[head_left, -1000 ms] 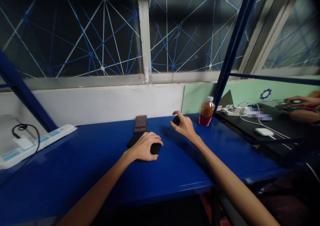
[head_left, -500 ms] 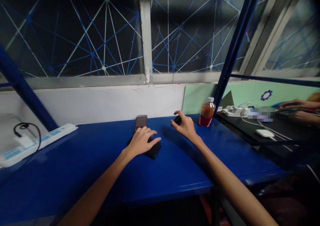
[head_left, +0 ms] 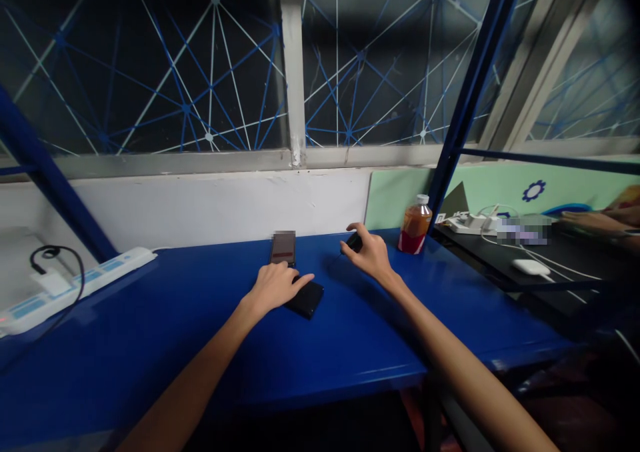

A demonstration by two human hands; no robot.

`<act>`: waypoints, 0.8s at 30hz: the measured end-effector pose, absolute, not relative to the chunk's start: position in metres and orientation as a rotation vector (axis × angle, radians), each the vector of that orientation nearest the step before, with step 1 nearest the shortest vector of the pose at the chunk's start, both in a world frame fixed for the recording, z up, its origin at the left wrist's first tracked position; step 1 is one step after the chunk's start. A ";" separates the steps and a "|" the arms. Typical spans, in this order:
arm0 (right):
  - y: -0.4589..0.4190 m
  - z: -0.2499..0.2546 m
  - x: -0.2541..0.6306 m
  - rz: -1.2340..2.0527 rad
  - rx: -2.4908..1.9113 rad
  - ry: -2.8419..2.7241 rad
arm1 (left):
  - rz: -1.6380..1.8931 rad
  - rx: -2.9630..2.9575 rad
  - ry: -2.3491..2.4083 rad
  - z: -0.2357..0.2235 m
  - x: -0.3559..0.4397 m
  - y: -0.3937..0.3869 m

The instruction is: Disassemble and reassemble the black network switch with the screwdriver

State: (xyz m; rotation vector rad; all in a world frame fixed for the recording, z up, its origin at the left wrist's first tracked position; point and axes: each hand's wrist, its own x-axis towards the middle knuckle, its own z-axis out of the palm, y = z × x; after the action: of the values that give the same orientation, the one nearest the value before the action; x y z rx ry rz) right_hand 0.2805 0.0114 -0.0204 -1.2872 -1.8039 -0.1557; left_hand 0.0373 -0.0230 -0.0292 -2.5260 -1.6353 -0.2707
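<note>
My left hand [head_left: 274,285] lies over the left end of a flat black object [head_left: 307,299], phone-like in shape, on the blue desk. Its thumb stretches out to the right across that object, and the other fingers point forward, partly bent; what lies under the palm is hidden. Just beyond those fingers, a dark phone-like device [head_left: 283,249] with a lit screen rests near the wall. Further right, my right hand [head_left: 373,252] curls its thumb and index finger round a small black object [head_left: 355,242], held just above the desk; its kind is mostly hidden.
A bottle of orange-red drink [head_left: 415,225] stands by the blue metal post at the back right. On the left lies a white power strip [head_left: 100,282] with a plugged-in cable. At the right, a black table [head_left: 480,259] holds chargers and cables, with another person's hand [head_left: 590,222] beyond.
My left hand has drawn back slightly toward me and left, its fingers less spread, uncovering more of the flat black object and the device behind. My right hand is nearly still.
</note>
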 end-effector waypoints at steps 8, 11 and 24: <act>0.010 -0.021 0.277 -0.162 -1.276 -1.809 | -0.318 -2.541 -1.690 -0.027 0.035 -0.023; 0.010 -0.020 0.278 -0.160 -1.274 -1.800 | -0.283 -2.596 -1.659 -0.023 0.037 -0.026; 0.009 -0.021 0.278 -0.181 -1.299 -1.805 | 0.094 -2.792 -1.942 -0.020 0.033 -0.030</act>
State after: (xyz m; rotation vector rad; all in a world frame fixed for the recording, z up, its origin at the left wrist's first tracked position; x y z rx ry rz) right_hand 0.2781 0.0093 -0.0206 -1.2989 -1.8050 -0.1812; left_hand 0.0329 -0.0304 -0.0204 -2.7918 -1.9417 0.0944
